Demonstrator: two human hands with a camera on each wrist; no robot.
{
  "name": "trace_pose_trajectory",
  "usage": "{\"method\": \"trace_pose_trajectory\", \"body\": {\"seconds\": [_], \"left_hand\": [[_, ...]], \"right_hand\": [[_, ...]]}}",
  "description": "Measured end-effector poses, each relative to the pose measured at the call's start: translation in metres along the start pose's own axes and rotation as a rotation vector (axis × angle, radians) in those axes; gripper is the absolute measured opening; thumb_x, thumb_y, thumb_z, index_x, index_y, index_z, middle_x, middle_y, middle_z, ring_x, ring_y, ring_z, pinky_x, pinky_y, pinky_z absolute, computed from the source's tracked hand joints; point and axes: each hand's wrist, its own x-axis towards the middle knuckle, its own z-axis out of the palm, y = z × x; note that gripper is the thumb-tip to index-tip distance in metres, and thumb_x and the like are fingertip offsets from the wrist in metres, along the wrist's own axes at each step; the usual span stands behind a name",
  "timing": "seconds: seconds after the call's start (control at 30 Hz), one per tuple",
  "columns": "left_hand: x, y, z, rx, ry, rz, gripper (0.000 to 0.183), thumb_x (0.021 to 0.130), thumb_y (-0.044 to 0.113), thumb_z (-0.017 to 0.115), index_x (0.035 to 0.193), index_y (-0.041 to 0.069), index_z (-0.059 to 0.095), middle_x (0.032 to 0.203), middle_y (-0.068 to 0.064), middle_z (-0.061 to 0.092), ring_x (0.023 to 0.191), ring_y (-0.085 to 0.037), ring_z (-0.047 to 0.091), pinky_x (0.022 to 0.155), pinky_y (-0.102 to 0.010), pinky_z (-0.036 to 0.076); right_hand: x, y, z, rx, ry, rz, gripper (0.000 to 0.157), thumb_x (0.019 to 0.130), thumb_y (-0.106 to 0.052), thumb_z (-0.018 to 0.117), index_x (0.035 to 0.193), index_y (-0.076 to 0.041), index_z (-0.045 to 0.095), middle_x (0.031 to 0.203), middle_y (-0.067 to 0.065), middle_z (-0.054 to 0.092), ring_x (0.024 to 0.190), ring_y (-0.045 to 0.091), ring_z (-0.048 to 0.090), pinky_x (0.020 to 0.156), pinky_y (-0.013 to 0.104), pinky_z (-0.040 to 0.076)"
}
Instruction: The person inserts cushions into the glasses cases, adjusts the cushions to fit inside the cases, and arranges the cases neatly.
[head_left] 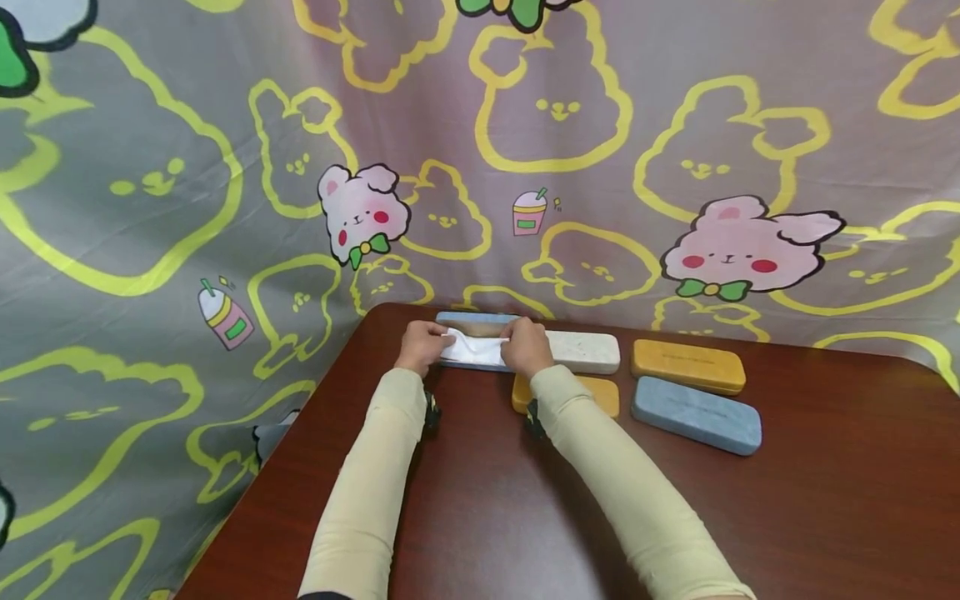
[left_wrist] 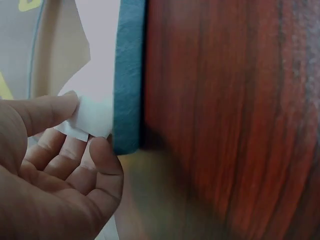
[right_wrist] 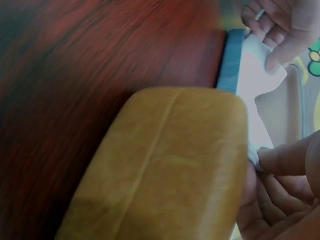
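An open blue glasses case (head_left: pixel 477 317) lies at the far side of the table, its lid raised at the back and its lining beige. Across it stretches a white cloth (head_left: pixel 478 350). My left hand (head_left: pixel 420 344) pinches the cloth's left end between thumb and fingers, over the case's left end. At the other end, my right hand (head_left: pixel 528 347) pinches the cloth too. In the left wrist view the cloth (left_wrist: pixel 95 95) lies along the case's blue front wall (left_wrist: pixel 129 80). The right wrist view has both hands on the cloth (right_wrist: pixel 254 75).
Right of the blue case lies a white case (head_left: pixel 585 351). A yellow case (head_left: pixel 600 392) sits in front of it, partly behind my right wrist. Further right are another yellow case (head_left: pixel 687 365) and a blue case (head_left: pixel 697 414). A patterned curtain (head_left: pixel 450 125) hangs behind the table (head_left: pixel 480 500).
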Motion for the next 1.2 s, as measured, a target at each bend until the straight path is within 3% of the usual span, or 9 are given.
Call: {"method": "trace_pose_trajectory", "body": {"seconds": [0.27,0.47,0.63,0.7,0.83,0.93,0.97,1.1,1.2], "left_hand": [[-0.004,0.007,-0.002,0.102,-0.013,0.026,0.025,0.090,0.008,0.074,0.114,-0.003,0.074,0.119,-0.019,0.066,0.108,-0.034,0.058,0.084,-0.041,0.052],[-0.001,0.014,-0.011,0.088,0.007,0.062,0.020,0.092,0.005,0.071,0.110,-0.002,0.076,0.113,-0.017,0.069,0.097,-0.034,0.063,0.076,-0.039,0.054],[-0.001,0.016,-0.011,0.061,-0.094,0.053,0.023,0.095,0.004,0.063,0.113,-0.006,0.073,0.115,-0.019,0.067,0.087,-0.031,0.067,0.074,-0.037,0.054],[-0.003,0.016,-0.010,0.068,-0.139,0.048,0.022,0.096,0.006,0.060,0.105,-0.008,0.074,0.107,-0.018,0.067,0.081,-0.026,0.063,0.072,-0.035,0.051],[-0.002,0.015,-0.010,0.065,-0.175,0.026,0.036,0.097,0.007,0.055,0.062,-0.001,0.060,0.064,-0.006,0.055,0.055,-0.018,0.045,0.056,-0.032,0.040],[-0.001,0.013,-0.014,0.039,-0.112,-0.001,0.041,0.094,0.005,0.055,0.054,0.009,0.048,0.052,-0.001,0.040,0.048,-0.016,0.031,0.049,-0.032,0.032],[-0.001,0.012,-0.017,0.026,-0.076,-0.012,0.038,0.093,0.004,0.055,0.055,0.006,0.050,0.052,-0.001,0.042,0.049,-0.017,0.031,0.048,-0.031,0.032],[-0.002,0.007,-0.021,-0.030,0.072,-0.076,0.025,0.095,0.008,0.061,0.074,-0.003,0.070,0.063,-0.005,0.057,0.058,-0.019,0.045,0.054,-0.032,0.039],[-0.001,0.002,-0.017,-0.051,0.109,-0.139,0.040,0.102,0.030,0.059,0.098,-0.006,0.074,0.085,-0.015,0.070,0.073,-0.025,0.061,0.064,-0.036,0.048]], "right_hand": [[-0.002,-0.004,-0.006,-0.079,-0.033,-0.010,0.043,0.089,0.001,0.060,0.059,-0.015,0.033,0.057,-0.002,0.023,0.051,0.015,0.023,0.047,0.031,0.027],[0.002,-0.011,-0.027,-0.076,-0.065,-0.010,0.040,0.078,0.011,0.051,0.059,-0.016,0.028,0.061,-0.002,0.017,0.058,0.017,0.020,0.050,0.031,0.025],[0.006,-0.010,-0.031,-0.005,-0.238,0.013,0.036,0.084,0.010,0.045,0.064,-0.014,0.029,0.062,0.000,0.022,0.057,0.017,0.021,0.052,0.031,0.025],[0.007,-0.008,-0.027,0.018,-0.306,0.018,0.035,0.087,0.010,0.043,0.067,-0.014,0.027,0.064,0.000,0.021,0.057,0.016,0.018,0.053,0.031,0.024],[0.005,-0.003,-0.022,0.051,-0.360,0.005,0.036,0.089,0.009,0.039,0.069,-0.015,0.022,0.066,0.000,0.017,0.058,0.016,0.015,0.055,0.031,0.022],[0.002,-0.003,-0.028,0.132,-0.316,0.009,0.036,0.087,0.009,0.040,0.065,-0.015,0.025,0.063,-0.001,0.019,0.055,0.014,0.017,0.052,0.030,0.024],[0.002,-0.003,-0.030,0.164,-0.292,0.020,0.036,0.086,0.008,0.042,0.062,-0.015,0.028,0.059,-0.002,0.022,0.052,0.014,0.019,0.051,0.030,0.025],[0.002,-0.002,-0.035,0.263,-0.155,0.099,0.041,0.089,0.002,0.046,0.052,-0.015,0.039,0.053,-0.003,0.035,0.044,0.012,0.025,0.045,0.028,0.028],[-0.002,-0.003,-0.037,0.307,-0.120,0.180,0.039,0.094,-0.007,0.042,0.056,-0.011,0.042,0.052,-0.001,0.039,0.042,0.013,0.028,0.045,0.031,0.031]]}}
